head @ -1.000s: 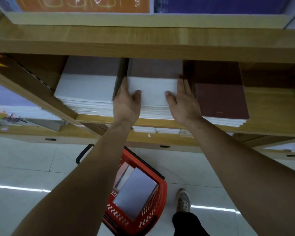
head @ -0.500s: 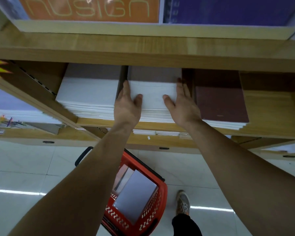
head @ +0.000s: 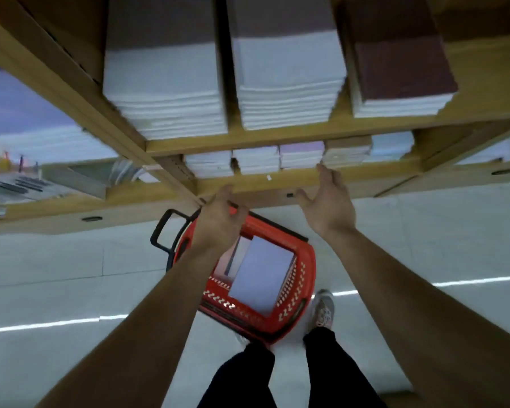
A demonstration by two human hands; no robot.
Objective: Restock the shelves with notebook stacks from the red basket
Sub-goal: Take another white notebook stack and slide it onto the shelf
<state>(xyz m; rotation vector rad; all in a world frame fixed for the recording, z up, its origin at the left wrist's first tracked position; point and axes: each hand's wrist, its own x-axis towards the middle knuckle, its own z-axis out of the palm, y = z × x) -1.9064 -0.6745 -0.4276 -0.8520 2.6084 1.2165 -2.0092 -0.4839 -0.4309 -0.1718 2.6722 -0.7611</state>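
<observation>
The red basket (head: pixel 305 278) stands on the floor below me with a pale notebook stack (head: pixel 261 279) lying in it. Both hands are empty and hang in the air above it, fingers relaxed. My left hand (head: pixel 220 220) is over the basket's far rim. My right hand (head: pixel 327 201) is to the right, in front of the lower shelf's edge. On the wooden shelf (head: pixel 277 135) above lies the middle white notebook stack (head: pixel 286 81), untouched, with another white stack (head: pixel 162 83) to its left and a maroon-covered stack (head: pixel 398 69) to its right.
A lower shelf holds a row of smaller notebook stacks (head: pixel 256 160). The basket's black handle (head: pixel 162 231) sticks out to the left. My legs and one shoe (head: pixel 323 309) are beside the basket on the pale tiled floor. Pens and stationery lie far left.
Both hands have left the middle white stack and dropped down toward the basket. My head has tilted downward, so the shelf now fills the top of the view.
</observation>
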